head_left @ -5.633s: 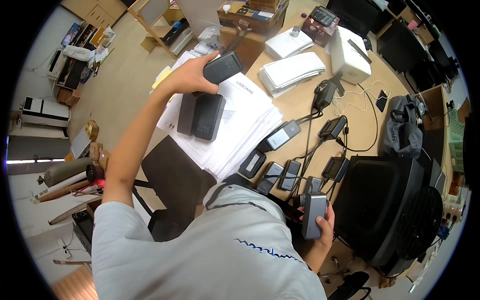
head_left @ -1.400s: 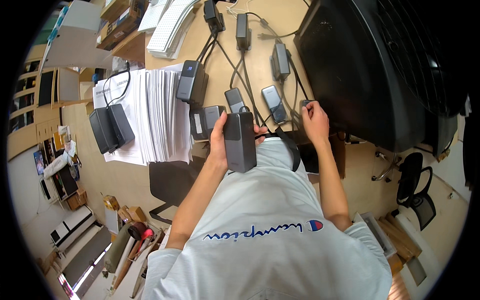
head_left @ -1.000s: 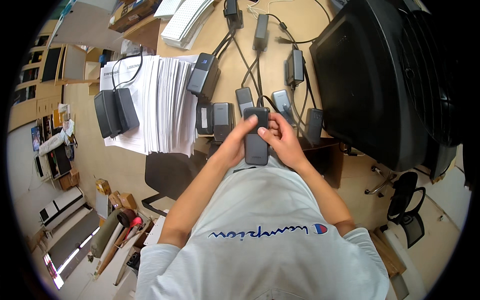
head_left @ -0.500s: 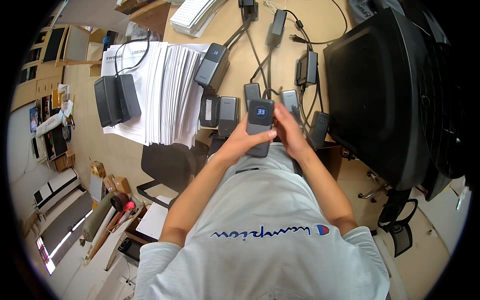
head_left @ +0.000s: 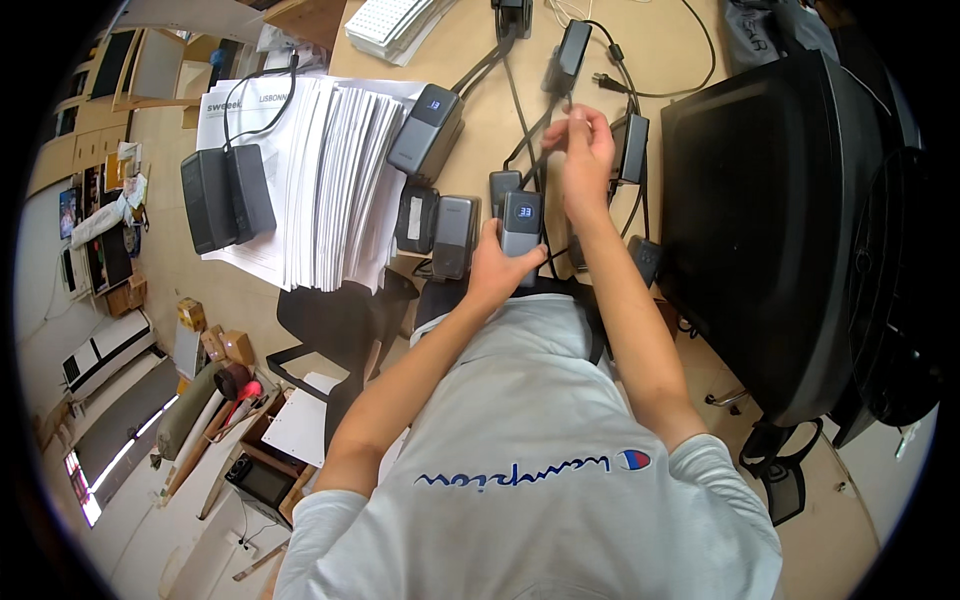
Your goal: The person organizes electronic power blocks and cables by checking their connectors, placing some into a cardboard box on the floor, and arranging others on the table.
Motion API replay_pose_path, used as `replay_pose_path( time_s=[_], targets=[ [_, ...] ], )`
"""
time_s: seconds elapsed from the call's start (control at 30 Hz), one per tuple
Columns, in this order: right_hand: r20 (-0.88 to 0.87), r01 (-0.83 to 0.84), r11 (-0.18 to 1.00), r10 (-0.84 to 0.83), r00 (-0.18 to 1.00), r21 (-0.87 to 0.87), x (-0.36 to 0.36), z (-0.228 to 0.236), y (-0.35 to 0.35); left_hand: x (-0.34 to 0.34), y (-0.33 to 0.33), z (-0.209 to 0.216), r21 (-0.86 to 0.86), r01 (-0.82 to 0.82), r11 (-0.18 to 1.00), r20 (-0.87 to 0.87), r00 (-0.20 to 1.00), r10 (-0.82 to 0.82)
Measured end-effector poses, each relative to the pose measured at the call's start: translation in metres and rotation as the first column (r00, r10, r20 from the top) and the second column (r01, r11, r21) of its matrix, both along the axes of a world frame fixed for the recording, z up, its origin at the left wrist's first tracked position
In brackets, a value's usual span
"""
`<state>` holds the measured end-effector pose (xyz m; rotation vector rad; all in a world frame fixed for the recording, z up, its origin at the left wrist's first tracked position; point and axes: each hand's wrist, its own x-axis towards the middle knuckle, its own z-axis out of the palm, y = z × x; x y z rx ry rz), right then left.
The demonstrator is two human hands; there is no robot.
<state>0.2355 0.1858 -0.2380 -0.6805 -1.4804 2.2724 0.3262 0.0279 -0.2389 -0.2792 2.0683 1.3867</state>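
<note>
My left hand (head_left: 488,272) grips a small grey power bank (head_left: 521,224) with a lit blue display, held just above the near edge of the wooden desk (head_left: 665,70). My right hand (head_left: 583,148) is raised farther over the desk, its fingers pinched on a thin black cable (head_left: 532,165). Beside the held unit lie other grey and black power banks (head_left: 455,236), and a larger grey one (head_left: 428,131) with a blue display rests against the paper stack. Black charger bricks (head_left: 630,146) with cables lie past my right hand.
A thick fanned stack of white papers (head_left: 330,180) covers the desk's left part, with two black packs (head_left: 226,196) on its far left. A large black chair back (head_left: 770,220) stands at the right. A white keyboard (head_left: 392,20) lies at the top. Boxes and clutter sit on the floor at the left.
Both hands were on the small power bank half a second ago. My right hand has since let go and moved up to pinch a black cable; my left hand still holds the unit.
</note>
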Motion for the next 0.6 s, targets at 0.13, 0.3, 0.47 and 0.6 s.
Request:
replay_pose_path(
  time_s=[0.13,0.3,0.47,0.6],
  targets=[
    [-0.019,-0.03,0.996,0.032,0.999,0.087,-0.025,-0.001,-0.002,-0.007,0.006,-0.034,-0.231,-0.05,0.972,-0.208,0.978,0.001],
    [-0.057,0.13,0.991,-0.13,0.99,-0.016,-0.041,-0.016,0.001,-0.005,0.021,-0.04,-0.271,-0.156,0.95,-0.272,0.959,0.079],
    [0.079,0.143,0.973,-0.131,0.988,-0.181,-0.038,-0.024,0.017,0.002,0.026,-0.036,-0.365,-0.131,0.922,-0.414,0.909,-0.035],
    [0.1,0.09,0.976,-0.071,0.992,-0.2,-0.043,-0.035,0.026,-0.002,0.022,-0.033,-0.26,-0.117,0.959,-0.333,0.943,0.025]
  ],
)
